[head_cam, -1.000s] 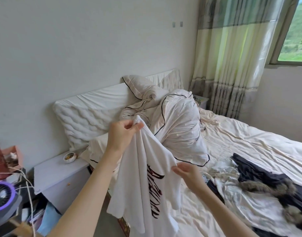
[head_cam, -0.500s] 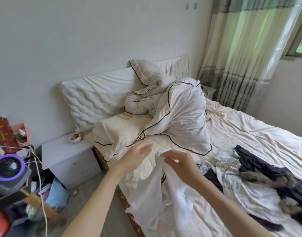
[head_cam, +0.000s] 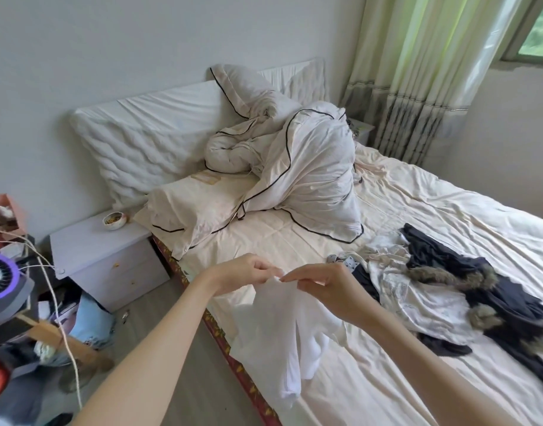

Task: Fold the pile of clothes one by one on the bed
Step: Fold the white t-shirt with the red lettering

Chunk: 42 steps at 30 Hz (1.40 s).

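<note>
Left hand: the left hand [head_cam: 242,273], lower centre of the frame, has its fingers [head_cam: 268,267] curled and pinching the top edge of the white T-shirt [head_cam: 282,333].
Right hand: the right hand [head_cam: 328,290] meets it fingertip to fingertip, also pinching that top edge.
White T-shirt: hangs from the two pinches at lower centre, bunched, its lower part draped over the near edge of the bed [head_cam: 417,204].
Change: a second ago the shirt was held high with the hands apart and its dark print showing; now it is lowered, the hands are together and the print is hidden.
Meaning: likely the hands are finding a fresh grip before spreading it; no fold made yet.
Pile of clothes: the pile of clothes [head_cam: 448,290] lies at right of frame, unfolded, just beside the right hand.
</note>
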### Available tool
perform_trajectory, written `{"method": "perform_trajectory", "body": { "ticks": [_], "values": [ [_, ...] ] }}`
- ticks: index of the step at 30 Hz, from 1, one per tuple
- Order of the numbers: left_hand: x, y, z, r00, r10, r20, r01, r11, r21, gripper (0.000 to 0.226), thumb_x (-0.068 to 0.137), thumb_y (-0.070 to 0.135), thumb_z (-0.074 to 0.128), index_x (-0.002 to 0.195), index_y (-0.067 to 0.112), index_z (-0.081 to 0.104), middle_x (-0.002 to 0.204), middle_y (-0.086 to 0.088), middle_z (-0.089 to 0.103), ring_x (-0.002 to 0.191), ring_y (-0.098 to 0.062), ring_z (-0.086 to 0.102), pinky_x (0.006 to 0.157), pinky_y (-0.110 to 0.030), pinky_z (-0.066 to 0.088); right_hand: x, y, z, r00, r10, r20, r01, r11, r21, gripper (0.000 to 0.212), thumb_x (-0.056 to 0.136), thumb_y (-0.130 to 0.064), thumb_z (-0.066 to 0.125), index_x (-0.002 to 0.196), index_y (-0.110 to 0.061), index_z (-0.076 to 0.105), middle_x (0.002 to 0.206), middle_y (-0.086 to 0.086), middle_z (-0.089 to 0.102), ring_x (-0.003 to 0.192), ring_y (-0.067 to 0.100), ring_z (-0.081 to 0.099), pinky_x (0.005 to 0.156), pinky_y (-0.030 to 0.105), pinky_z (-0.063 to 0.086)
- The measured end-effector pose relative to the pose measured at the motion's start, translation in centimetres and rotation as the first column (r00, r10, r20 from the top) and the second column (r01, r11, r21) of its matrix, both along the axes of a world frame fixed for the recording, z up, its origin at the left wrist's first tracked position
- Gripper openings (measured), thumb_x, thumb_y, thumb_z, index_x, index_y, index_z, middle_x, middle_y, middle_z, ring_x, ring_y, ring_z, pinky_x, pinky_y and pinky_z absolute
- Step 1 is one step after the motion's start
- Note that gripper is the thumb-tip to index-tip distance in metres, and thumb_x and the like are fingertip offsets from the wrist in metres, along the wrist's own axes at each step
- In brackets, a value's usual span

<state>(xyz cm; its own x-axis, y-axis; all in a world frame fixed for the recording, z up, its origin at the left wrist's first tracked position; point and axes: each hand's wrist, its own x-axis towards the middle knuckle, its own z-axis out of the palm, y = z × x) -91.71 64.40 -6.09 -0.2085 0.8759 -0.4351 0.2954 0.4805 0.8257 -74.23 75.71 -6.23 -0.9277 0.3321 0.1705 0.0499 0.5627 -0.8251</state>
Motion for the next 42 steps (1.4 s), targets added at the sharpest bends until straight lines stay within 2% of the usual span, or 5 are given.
{"method": "perform_trajectory", "body": {
  "ticks": [12,17,26,38,42],
  "values": [
    [0.5,-1.1,6.0,0.935,0.262,-0.239,-0.092,0.829,0.552,0.019,0.097,0.017,0.049,0.083,0.018,0.062,0.069,0.006,0.052,0.068,-0.009,0.045,0.065,-0.018,0.034,-0.7,1.5,-0.2,0.995,-0.096,0.04,0.102,0.983,-0.156,0.045,0.084,-0.019,0.071,0.123,-0.031,0.052,0.118,-0.011,0.055,0.106,0.002,0.054,0.089,0.019,0.044],
    [-0.3,-1.8,8.7,0.886,0.389,-0.251,-0.137,0.738,0.661,0.026,0.097,0.017,0.05,0.076,0.028,0.061,0.067,0.004,0.051,0.066,-0.008,0.042,0.061,-0.016,0.032,-2.2,0.3,-1.3,0.986,-0.143,0.087,0.154,0.977,-0.144,0.019,0.086,-0.019,0.069,0.071,-0.021,0.058,0.069,-0.007,0.051,0.067,0.012,0.047,0.063,0.024,0.035],
    [-2.0,-3.2,6.0,0.792,0.324,-0.518,-0.215,0.941,0.261,0.04,0.092,0.027,0.059,0.13,0.025,0.048,0.119,0.009,0.048,0.112,-0.007,0.045,0.097,-0.025,0.035,-3.0,0.8,3.4,0.984,-0.171,-0.05,0.166,0.983,-0.084,0.025,0.087,-0.011,0.065,0.07,-0.025,0.055,0.064,-0.014,0.05,0.057,-0.004,0.045,0.056,0.013,0.034],
    [1.4,-1.8,5.3,0.929,0.341,-0.142,-0.218,0.816,0.535,0.014,0.093,0.016,0.057,0.085,0.023,0.066,0.075,0.017,0.065,0.075,0.003,0.057,0.07,-0.011,0.043,-1.5,0.8,1.0,0.999,-0.034,-0.022,0.02,0.886,-0.463,0.006,0.086,-0.015,0.067,0.089,-0.019,0.065,0.077,-0.011,0.067,0.075,0.004,0.061,0.07,0.015,0.045],
    [1.0,-2.4,6.6,0.926,0.375,0.043,-0.332,0.755,0.565,0.016,0.089,0.029,0.055,0.09,0.016,0.064,0.08,0.0,0.06,0.077,-0.01,0.052,0.068,-0.018,0.041,-0.1,1.1,-3.9,0.98,-0.016,0.196,0.047,0.987,-0.153,0.014,0.086,-0.02,0.069,0.1,-0.022,0.067,0.094,-0.011,0.067,0.088,0.003,0.062,0.083,0.016,0.045]
  ]
}}
